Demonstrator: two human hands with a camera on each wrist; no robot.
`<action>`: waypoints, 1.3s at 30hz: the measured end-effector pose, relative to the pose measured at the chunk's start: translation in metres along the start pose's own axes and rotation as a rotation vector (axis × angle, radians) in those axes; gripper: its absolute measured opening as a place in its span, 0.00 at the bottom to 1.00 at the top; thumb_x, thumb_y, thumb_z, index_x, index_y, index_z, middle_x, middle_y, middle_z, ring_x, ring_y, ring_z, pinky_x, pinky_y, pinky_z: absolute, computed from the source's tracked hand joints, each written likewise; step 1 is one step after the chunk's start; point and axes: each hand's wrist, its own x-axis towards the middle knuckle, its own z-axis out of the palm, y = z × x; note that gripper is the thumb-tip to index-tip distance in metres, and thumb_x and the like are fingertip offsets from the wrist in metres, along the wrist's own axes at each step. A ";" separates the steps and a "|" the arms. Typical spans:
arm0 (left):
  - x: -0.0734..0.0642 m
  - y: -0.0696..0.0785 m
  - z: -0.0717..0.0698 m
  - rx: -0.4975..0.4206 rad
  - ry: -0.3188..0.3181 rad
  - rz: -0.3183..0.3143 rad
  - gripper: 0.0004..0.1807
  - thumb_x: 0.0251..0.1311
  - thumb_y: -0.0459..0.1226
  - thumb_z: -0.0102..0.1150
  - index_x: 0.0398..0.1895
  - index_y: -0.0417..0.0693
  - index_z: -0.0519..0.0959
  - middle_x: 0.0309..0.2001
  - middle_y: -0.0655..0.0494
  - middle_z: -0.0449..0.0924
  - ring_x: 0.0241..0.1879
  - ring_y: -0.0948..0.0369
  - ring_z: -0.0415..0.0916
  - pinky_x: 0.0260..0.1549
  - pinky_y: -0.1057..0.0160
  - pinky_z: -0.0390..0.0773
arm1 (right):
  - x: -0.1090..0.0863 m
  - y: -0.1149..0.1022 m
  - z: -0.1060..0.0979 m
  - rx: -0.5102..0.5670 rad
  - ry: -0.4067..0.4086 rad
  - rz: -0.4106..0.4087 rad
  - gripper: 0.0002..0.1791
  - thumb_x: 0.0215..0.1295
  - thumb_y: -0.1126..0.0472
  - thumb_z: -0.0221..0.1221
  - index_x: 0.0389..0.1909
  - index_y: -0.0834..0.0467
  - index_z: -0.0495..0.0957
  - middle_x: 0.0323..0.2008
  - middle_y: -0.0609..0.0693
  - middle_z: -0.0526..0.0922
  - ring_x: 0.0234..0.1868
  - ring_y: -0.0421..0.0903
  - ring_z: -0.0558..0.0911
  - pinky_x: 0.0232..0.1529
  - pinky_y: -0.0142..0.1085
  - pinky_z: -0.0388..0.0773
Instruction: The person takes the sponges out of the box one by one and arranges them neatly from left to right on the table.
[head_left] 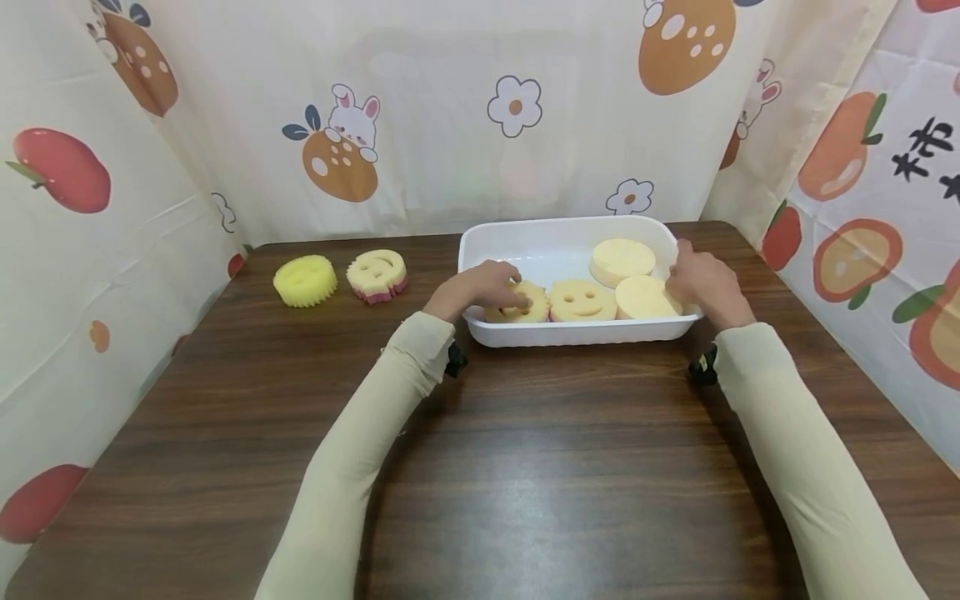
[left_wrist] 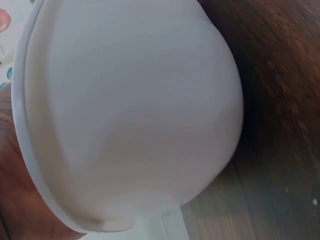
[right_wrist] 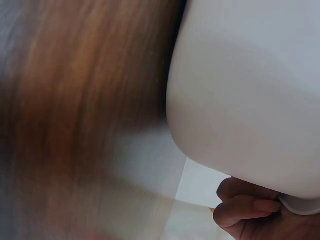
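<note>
My left hand [head_left: 480, 287] reaches over the left front of a white tray [head_left: 577, 334]. Its fingers and thumb are about a scalloped, pale yellow smiley sponge [head_left: 531, 310] inside. In the left wrist view the tray's wall [left_wrist: 140, 100] covers most of the hand [left_wrist: 25, 195]. At the right end my right hand [head_left: 705, 283] grips the tray's rim, its fingers curled there in the right wrist view [right_wrist: 245, 207]. Beside the left sponge lies another smiley sponge [head_left: 582, 302]. Two plain round yellow sponges [head_left: 647, 298] fill the tray's right side, one behind the other.
On the dark wooden table [head_left: 540, 467], left of the tray, sit a bright yellow scalloped sponge [head_left: 305, 281] and a smiley sponge with a pink base [head_left: 377, 275]. Printed curtains [head_left: 450, 150] hang along the back and both sides.
</note>
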 end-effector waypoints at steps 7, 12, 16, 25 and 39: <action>0.001 0.001 0.000 -0.027 0.000 -0.023 0.34 0.64 0.53 0.56 0.65 0.41 0.71 0.61 0.48 0.75 0.52 0.56 0.71 0.58 0.57 0.73 | 0.001 0.000 0.001 0.018 0.005 0.007 0.37 0.73 0.57 0.44 0.74 0.71 0.42 0.57 0.78 0.68 0.46 0.66 0.73 0.48 0.63 0.74; 0.000 0.001 0.003 -0.053 0.019 -0.026 0.30 0.63 0.52 0.58 0.60 0.40 0.74 0.54 0.49 0.77 0.47 0.56 0.72 0.50 0.60 0.73 | 0.001 0.000 0.002 0.004 -0.006 -0.004 0.38 0.73 0.57 0.43 0.75 0.70 0.39 0.58 0.78 0.67 0.49 0.67 0.74 0.49 0.63 0.73; 0.000 0.001 0.006 -0.049 0.043 -0.011 0.19 0.61 0.50 0.58 0.42 0.43 0.77 0.40 0.52 0.76 0.38 0.58 0.71 0.39 0.63 0.71 | 0.000 0.000 0.001 -0.006 -0.010 -0.008 0.38 0.74 0.56 0.43 0.75 0.71 0.39 0.58 0.78 0.68 0.50 0.68 0.75 0.48 0.63 0.73; 0.002 0.007 0.007 0.049 0.053 -0.009 0.17 0.61 0.50 0.55 0.24 0.51 0.65 0.26 0.57 0.65 0.29 0.61 0.65 0.29 0.66 0.64 | -0.001 -0.001 0.001 0.001 -0.002 0.010 0.38 0.73 0.57 0.43 0.75 0.71 0.39 0.59 0.78 0.67 0.49 0.67 0.74 0.49 0.62 0.74; -0.001 0.007 0.004 0.079 -0.023 0.028 0.22 0.67 0.56 0.47 0.36 0.46 0.71 0.32 0.55 0.68 0.35 0.58 0.67 0.36 0.64 0.66 | 0.000 0.001 0.001 0.013 -0.008 0.008 0.37 0.73 0.57 0.45 0.74 0.70 0.42 0.56 0.77 0.68 0.46 0.65 0.73 0.46 0.60 0.74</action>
